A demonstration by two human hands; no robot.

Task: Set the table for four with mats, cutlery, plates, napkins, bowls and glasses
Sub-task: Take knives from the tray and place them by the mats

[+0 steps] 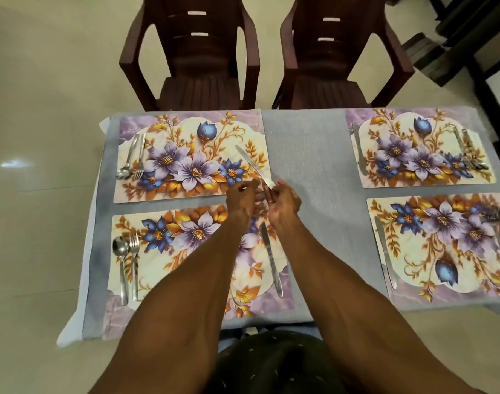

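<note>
Four floral mats lie on the grey tablecloth [305, 155]: far left [192, 155], near left [186, 251], far right [419, 149], near right [442, 245]. My right hand [284, 203] holds the handle end of a table knife [253, 166] whose blade slants over the far left mat's right side. My left hand [241, 197] hovers just left of the handle with curled fingers, and whether it touches the knife I cannot tell. A spoon [126, 160] and fork [139, 157] lie on the far left mat. The near left mat has a spoon [121, 265], fork [134, 260] and knife [271, 260].
Two dark brown plastic chairs [197, 58] [334, 58] stand at the far table edge. Each right mat carries a knife [359, 152] [385, 257] on its left and more cutlery [470, 152] [499, 231] on its right. A grey strip of cloth separates left and right mats.
</note>
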